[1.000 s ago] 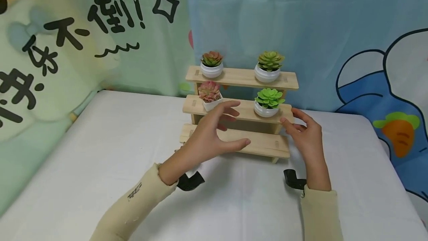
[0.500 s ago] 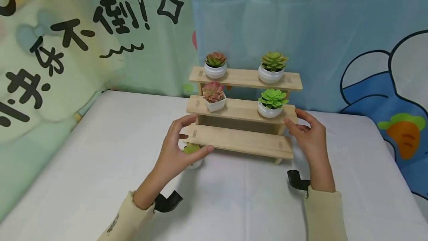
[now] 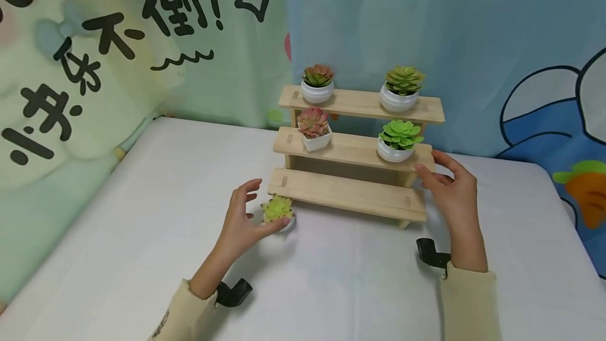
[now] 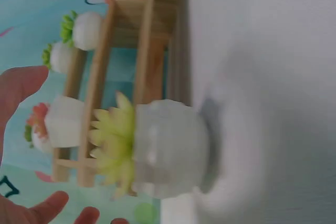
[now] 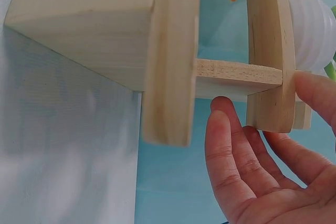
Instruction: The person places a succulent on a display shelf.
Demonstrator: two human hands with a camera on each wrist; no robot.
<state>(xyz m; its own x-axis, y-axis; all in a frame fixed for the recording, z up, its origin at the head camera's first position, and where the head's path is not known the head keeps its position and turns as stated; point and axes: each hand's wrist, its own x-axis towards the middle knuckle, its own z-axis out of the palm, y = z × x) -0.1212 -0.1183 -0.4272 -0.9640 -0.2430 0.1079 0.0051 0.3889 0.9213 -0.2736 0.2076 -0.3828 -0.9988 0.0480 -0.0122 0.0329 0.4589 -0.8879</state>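
My left hand (image 3: 241, 225) is spread around a yellow-green potted succulent (image 3: 276, 209) that stands on the table by the stand's front left corner. In the left wrist view its white pot (image 4: 170, 148) sits between thumb and fingers, which appear apart from it. My right hand (image 3: 452, 191) holds the right end of the middle tier of a three-tier wooden display stand (image 3: 350, 191). In the right wrist view the thumb (image 5: 317, 95) lies on one side of that board and the fingers curl at the other.
A pink succulent (image 3: 314, 129) and a bright green succulent (image 3: 399, 141) occupy the middle tier. On the top tier are a reddish-green succulent (image 3: 317, 83) and another green succulent (image 3: 401, 88). A white cloth (image 3: 326, 288) covers the table; a printed curtain (image 3: 416, 9) hangs behind.
My left hand has moved left and down from in front of the stand to the yellow-green succulent. The right hand keeps its hold on the stand. The head view has shifted slightly.
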